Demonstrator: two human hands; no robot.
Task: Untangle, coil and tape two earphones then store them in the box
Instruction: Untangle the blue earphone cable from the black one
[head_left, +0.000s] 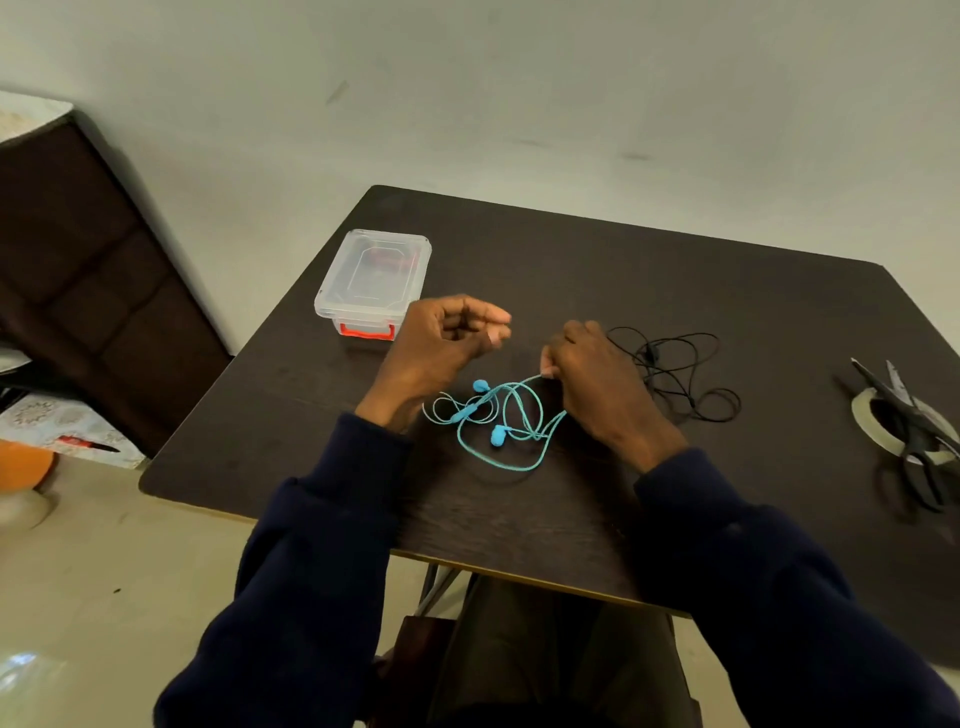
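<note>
Two hands (447, 343) (597, 384) flank blue earphones (498, 415); right pinches cable.

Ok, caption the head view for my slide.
Right hand pinches the tangled blue earphones; black earphones, box, tape and scissors wait.

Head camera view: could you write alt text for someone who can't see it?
A person in dark sleeves works a tangled turquoise earphone cable on a dark wooden table, the right hand pinching one strand and the left hand raised beside it. A loose black earphone cable lies to the right, a closed clear plastic box behind left, black scissors on a tape roll far right.
</note>
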